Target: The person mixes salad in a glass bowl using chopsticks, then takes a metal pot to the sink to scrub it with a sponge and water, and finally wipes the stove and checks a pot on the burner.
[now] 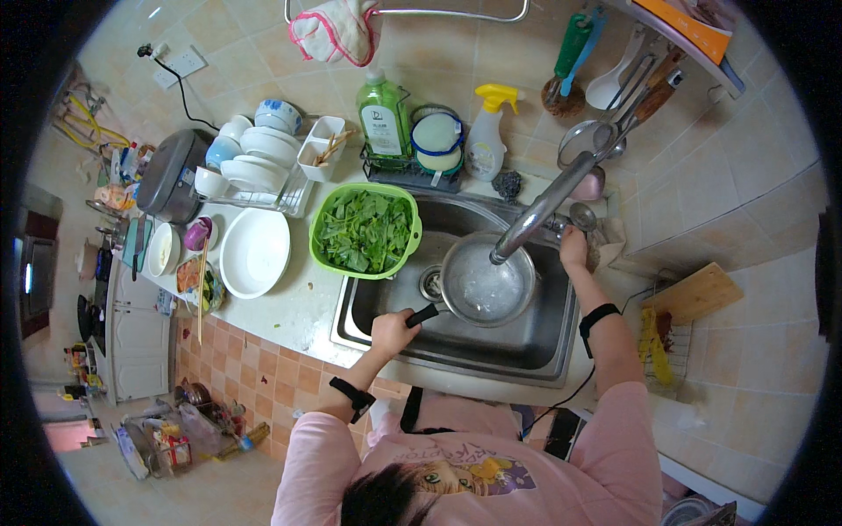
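My left hand (393, 333) grips the black handle of a metal saucepan (488, 281), which is held in the stainless steel sink (395, 312). Water stands in the pan, with ripples and bubbles on its surface. Over the pan's upper part hangs the end of the chrome faucet (543, 204). My right hand (573, 248) is at the faucet's base, its fingers on or beside the tap lever; they partly hide it. The sink drain (431, 283) shows just left of the pan. A green basket (366, 230) of cut leafy greens rests across the sink's left edge.
Left of the basket are a white basin (255, 253) and a dish rack (289, 191) with bowls. Behind the sink stand a green detergent bottle (385, 118) and a spray bottle (487, 141). Utensils hang at upper right. A wooden cutting board (694, 292) leans at the right.
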Demonstrator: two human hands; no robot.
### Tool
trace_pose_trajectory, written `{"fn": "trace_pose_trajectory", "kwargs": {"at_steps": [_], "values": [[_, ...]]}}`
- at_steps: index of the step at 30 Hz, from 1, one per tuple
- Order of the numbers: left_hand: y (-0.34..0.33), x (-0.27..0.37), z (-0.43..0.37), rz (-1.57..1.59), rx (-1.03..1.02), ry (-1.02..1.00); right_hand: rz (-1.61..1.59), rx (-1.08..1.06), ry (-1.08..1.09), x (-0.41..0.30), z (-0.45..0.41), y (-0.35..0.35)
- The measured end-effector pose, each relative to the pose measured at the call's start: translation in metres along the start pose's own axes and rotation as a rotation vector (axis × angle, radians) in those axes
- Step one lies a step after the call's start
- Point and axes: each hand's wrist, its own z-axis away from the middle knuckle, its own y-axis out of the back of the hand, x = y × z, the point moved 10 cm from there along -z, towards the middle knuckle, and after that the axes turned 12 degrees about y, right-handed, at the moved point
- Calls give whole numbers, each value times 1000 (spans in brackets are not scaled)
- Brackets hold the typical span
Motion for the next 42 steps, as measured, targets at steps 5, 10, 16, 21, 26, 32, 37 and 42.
{"fn": "trace_pose_trajectory", "kwargs": {"at_steps": [5,10,16,21,26,32,37,42], "values": [[-7,16,6,-45,-162,5,-1,58,-18,5,6,12],[-54,-1,21,234,-426,195,-9,56,4,9,1,12],[-84,-3,43,589,-685,452,-49,63,98,2,-6,12],[-93,-2,61,898,-940,695,-42,14,59,-7,2,15],[-105,-5,75,933,-1079,729,-29,20,73,0,6,11],[-99,16,93,1024,-1360,682,15,12,82,-7,10,10],[-102,38,105,1096,-1541,673,-62,8,128,-5,8,7],[-108,30,93,948,-1364,571,-39,29,158,17,-1,-6]]}}
